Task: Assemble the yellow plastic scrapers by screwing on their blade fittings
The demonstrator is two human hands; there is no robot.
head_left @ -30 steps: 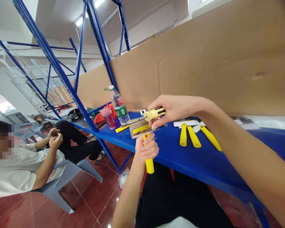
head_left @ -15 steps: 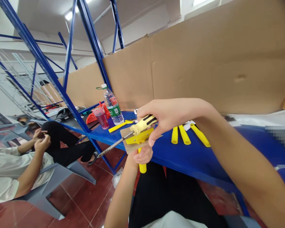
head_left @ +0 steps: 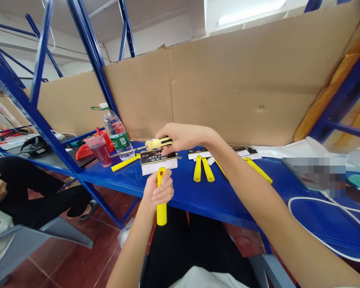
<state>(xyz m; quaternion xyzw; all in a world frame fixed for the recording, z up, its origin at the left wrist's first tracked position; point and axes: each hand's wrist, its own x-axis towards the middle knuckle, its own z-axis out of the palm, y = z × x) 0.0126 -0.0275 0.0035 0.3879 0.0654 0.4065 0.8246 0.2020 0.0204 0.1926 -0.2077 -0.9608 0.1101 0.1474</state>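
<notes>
My left hand grips a yellow tool handle upright, with a flat blade in a black-and-white label sleeve at its top. My right hand holds a screwdriver with a yellow and black handle; its metal shaft points left, lying just above the blade. Both hands are over the front edge of a blue table.
Several loose yellow handles and labelled cards lie on the table. A water bottle, a red drink cup and another yellow piece stand left. Blue rack posts, a cardboard wall, a white cable. A seated person's legs at left.
The camera has turned right. The blade in my left hand now faces me with its label. The screwdriver has lifted from slanting down-left to lying level above the blade.
</notes>
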